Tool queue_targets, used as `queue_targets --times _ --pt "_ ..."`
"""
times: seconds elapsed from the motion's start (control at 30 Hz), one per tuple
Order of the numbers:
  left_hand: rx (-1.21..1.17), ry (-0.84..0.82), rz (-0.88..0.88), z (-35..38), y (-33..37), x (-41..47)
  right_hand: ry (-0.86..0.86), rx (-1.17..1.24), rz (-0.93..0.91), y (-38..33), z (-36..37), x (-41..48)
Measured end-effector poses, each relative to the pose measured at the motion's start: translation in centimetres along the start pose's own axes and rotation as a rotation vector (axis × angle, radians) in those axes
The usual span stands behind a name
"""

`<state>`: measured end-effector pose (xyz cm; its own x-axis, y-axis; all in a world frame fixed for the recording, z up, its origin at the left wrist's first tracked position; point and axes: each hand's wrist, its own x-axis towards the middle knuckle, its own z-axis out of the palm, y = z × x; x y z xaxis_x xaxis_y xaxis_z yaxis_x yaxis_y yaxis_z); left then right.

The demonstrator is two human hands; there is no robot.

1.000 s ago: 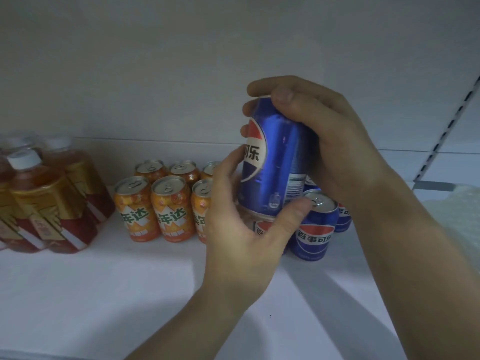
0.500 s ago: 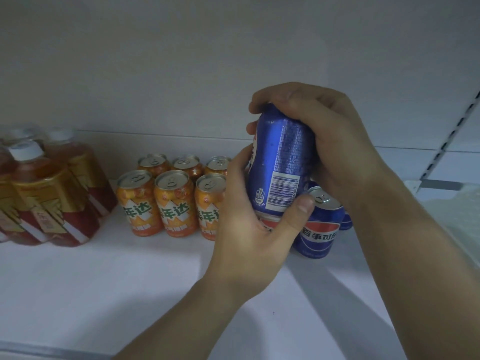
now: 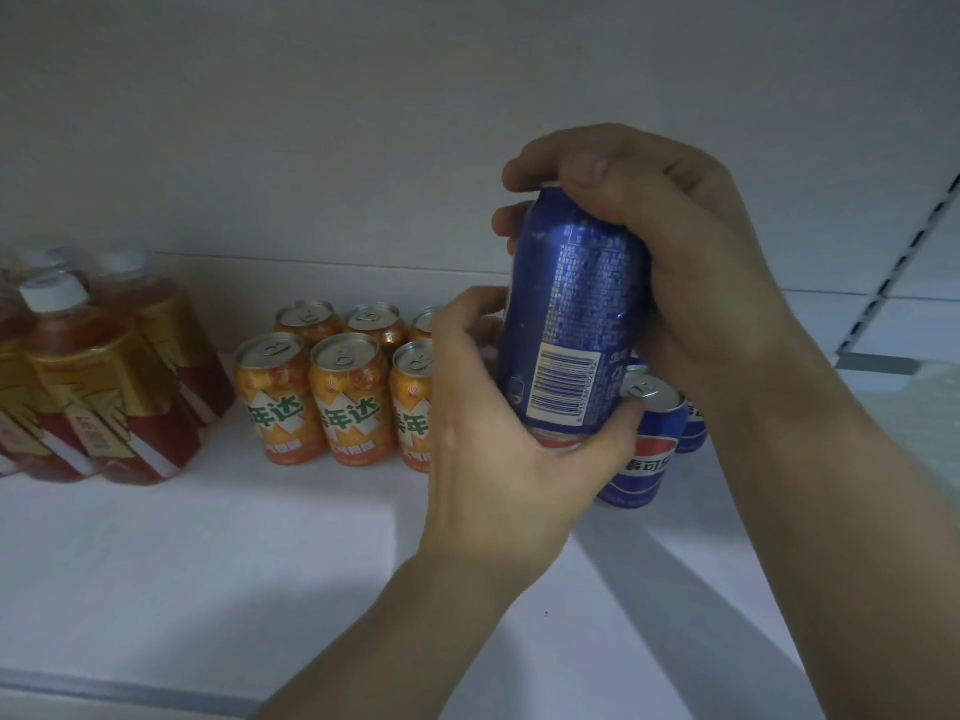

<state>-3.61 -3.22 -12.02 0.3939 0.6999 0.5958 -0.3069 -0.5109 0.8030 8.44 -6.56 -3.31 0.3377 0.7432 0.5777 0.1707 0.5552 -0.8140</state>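
Just above the white shelf [image 3: 208, 563], an upright blue cola can [image 3: 571, 314] is gripped by both hands, right hand [image 3: 691, 283] wrapping its top, left hand [image 3: 498, 459] its base; unopened orange cans [image 3: 345, 407] stand on the shelf.

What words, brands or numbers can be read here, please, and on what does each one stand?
"年达": green characters on the front orange metal cans.
"事可": white characters on the blue cola can standing on the white shelf, partly hidden.
Barcode digits and fine print on the raised blue metal can: too small to read.
Gold labels on the amber plastic bottles: blurred.
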Motion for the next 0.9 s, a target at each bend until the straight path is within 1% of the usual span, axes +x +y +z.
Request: queue_targets --times 0.07,0.13,0.2,0.27,0.3,0.37,0.47,0.6,0.67,0.8,0.9 --pt "0.064 0.062 0.052 0.1 -0.4 0.0 -0.003 -0.012 0.014 0.2 0.1 0.0" --pt "0.049 0.068 0.053 0.1 -0.7 0.1 -0.004 -0.065 0.033 0.5 0.2 0.0" --pt "-0.117 0.002 -0.037 -0.1 -0.8 0.3 0.001 -0.130 0.037 0.6 0.3 0.1" --pt "-0.317 -0.113 -0.126 -0.4 -0.9 0.4 0.025 -0.163 0.024 0.5 0.1 0.1" --pt "-0.375 -0.152 -0.151 -0.5 -0.9 0.5 0.037 -0.160 0.022 0.4 -0.1 0.1" --pt "-0.415 -0.183 -0.165 -0.4 -0.8 0.4 0.034 -0.134 0.020 0.0 -0.5 0.1" --pt "-0.349 -0.166 -0.134 -0.1 -0.3 0.3 0.039 -0.086 0.005 0.0 -0.6 0.1" --pt "-0.154 -0.041 -0.046 0.2 -0.5 0.2 0.045 -0.034 0.017 0.6 -0.2 0.2" --pt "-0.139 -0.001 -0.019 0.2 -0.7 0.1 0.030 -0.018 0.026 0.9 0.1 0.3" --pt "-0.150 -0.001 -0.015 0.1 -0.8 0.1 0.007 -0.006 0.072 1.0 0.1 0.4" --pt "-0.095 0.020 -0.017 -0.1 -0.8 0.1 -0.010 0.001 0.103 1.1 -0.1 0.3"
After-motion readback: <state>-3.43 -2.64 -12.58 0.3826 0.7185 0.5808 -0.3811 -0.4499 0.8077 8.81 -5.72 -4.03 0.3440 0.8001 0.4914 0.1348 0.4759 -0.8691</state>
